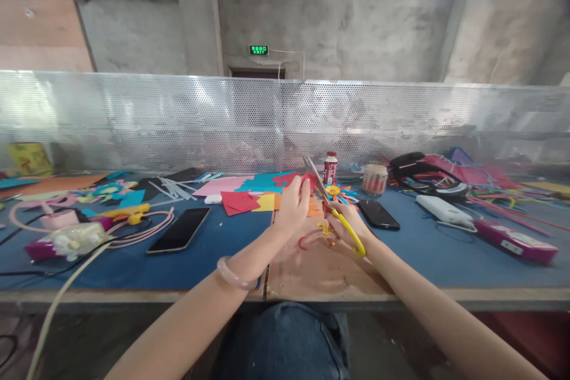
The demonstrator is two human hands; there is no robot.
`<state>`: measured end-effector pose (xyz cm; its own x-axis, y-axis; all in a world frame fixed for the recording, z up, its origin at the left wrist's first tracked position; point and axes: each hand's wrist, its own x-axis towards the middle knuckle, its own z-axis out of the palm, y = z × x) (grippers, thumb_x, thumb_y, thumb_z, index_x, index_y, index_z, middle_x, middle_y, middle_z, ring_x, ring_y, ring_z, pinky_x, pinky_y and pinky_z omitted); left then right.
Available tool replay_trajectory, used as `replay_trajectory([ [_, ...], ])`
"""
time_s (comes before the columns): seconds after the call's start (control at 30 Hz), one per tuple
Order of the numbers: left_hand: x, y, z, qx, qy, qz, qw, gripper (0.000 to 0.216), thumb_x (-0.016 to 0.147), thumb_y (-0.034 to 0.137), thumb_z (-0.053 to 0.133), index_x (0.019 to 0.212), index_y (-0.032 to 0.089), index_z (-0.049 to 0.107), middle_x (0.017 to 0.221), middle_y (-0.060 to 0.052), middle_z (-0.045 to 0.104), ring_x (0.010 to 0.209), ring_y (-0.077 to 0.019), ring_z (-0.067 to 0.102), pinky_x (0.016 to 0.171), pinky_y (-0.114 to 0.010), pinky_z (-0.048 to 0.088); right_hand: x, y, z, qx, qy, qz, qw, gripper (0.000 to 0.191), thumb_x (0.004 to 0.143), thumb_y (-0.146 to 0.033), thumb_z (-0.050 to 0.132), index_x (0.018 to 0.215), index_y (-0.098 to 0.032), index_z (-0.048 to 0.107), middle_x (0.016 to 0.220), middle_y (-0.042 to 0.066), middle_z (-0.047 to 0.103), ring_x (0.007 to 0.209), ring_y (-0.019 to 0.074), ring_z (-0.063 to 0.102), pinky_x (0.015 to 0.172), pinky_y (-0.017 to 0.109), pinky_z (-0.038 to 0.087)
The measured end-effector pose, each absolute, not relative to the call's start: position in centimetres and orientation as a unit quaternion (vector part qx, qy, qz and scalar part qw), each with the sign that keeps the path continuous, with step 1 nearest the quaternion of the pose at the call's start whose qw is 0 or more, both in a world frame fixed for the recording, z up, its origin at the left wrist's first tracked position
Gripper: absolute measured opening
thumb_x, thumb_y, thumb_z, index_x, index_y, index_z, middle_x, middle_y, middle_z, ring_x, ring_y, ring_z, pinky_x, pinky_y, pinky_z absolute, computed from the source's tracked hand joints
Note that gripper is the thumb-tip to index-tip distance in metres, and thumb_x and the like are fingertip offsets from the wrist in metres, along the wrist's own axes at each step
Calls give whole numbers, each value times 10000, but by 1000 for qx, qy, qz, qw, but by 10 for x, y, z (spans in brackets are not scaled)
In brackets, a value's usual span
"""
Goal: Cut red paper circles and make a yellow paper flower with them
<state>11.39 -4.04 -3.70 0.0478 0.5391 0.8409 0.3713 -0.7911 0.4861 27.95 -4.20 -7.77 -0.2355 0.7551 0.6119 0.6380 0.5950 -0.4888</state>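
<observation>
My left hand (294, 205), with a pale bracelet at the wrist, is raised over the table and pinches a small piece of red paper (309, 179) at its fingertips. Yellow-handled scissors (351, 234) are in my right hand (345, 219). Their blades are parted and point up and away, just right of the red paper. Whether the blades touch the paper I cannot tell. Behind my right hand lies a yellow, orange and blue paper flower (335, 191). Yellow paper scraps (325, 228) and a curled red strip (303, 243) lie on the brown board (307, 276) below.
Coloured paper sheets (236, 202) spread out beyond my left hand. Two phones (179, 230) flank the work area. A red-capped bottle (330, 168) and a jar (374, 180) stand at the back. A glue gun (124, 212), cables and power strips (516, 241) lie toward the sides.
</observation>
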Motion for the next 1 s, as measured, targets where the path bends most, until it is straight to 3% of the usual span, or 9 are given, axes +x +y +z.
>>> replay_trajectory([
  [0.57, 112, -42, -34, 706, 313, 630, 76, 350, 937, 461, 275, 687, 222, 321, 628, 19, 385, 579, -136, 415, 583, -286, 351, 281, -40, -77, -443, -788, 28, 426, 132, 716, -255, 424, 610, -183, 454, 535, -17, 474, 498, 119, 441, 491, 224, 292],
  [1.0, 108, -41, -31, 696, 295, 645, 115, 297, 945, 390, 304, 735, 214, 418, 685, -17, 522, 660, -155, 522, 652, -296, 399, 283, -40, -76, -442, -795, 28, 414, 134, 707, -266, 449, 615, -176, 487, 525, -21, 471, 491, 111, 417, 481, 212, 278],
])
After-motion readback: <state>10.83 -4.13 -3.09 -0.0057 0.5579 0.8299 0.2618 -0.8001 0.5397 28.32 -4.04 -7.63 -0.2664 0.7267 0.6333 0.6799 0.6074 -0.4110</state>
